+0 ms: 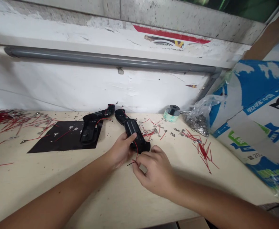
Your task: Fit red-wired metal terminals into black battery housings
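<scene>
Black moulded plastic housing [130,125] was held just above the bench [101,197], near its middle and directly in front of the person. The unit was elongated, with a narrower far end and a broader rounded near end, and its upper surface was matte with a long recessed channel. A thin red wire [136,147] ran from the near end of the housing towards the person. The left hand [121,149] supported the housing with a closed grip, the thumb [132,136] lying across the top face. The right hand [155,171] was just beside the near end, its fingertips [136,163] pressed together on the wire ends, where a short black lead also showed. A second black housing [90,128] lay to the left on a black sheet [63,136], with red wire attached. Small metal terminals [149,130] and cut red wires were scattered beyond the hands, and a bunch of red wires [203,152] lay further right. Against the white wall [82,89] stood a tape roll [171,114] and a clear plastic bag of metal parts [198,119], near a blue and white carton [256,127].
</scene>
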The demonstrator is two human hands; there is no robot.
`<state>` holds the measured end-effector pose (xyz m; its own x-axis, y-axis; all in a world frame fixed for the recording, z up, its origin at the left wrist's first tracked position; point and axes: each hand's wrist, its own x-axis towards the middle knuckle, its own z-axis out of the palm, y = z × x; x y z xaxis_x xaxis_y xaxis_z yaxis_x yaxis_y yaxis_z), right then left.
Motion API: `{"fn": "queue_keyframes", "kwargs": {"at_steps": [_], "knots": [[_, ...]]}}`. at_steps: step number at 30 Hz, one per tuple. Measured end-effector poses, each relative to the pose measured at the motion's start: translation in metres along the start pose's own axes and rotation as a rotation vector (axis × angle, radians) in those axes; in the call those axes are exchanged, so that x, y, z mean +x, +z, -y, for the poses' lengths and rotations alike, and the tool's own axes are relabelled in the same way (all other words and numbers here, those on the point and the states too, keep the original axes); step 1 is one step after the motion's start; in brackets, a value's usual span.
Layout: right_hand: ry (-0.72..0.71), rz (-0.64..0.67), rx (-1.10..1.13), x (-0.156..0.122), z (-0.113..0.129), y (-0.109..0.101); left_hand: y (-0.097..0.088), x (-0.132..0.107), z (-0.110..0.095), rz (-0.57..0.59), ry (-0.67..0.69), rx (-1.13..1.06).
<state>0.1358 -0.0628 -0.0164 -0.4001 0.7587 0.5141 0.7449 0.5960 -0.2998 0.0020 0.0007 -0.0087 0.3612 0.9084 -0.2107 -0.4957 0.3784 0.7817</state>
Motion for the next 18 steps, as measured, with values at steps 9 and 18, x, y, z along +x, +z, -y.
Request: {"fn": "queue_keyframes", "kwargs": {"at_steps": [9,18], "knots": [[-0.002,-0.014,-0.008,0.0,0.0,0.0,0.0,0.001,-0.001,-0.009,-0.003,0.04],[-0.033,-0.084,0.215,0.0,-0.002,-0.009,-0.002,-0.001,-0.002,-0.074,0.009,0.107]]}}
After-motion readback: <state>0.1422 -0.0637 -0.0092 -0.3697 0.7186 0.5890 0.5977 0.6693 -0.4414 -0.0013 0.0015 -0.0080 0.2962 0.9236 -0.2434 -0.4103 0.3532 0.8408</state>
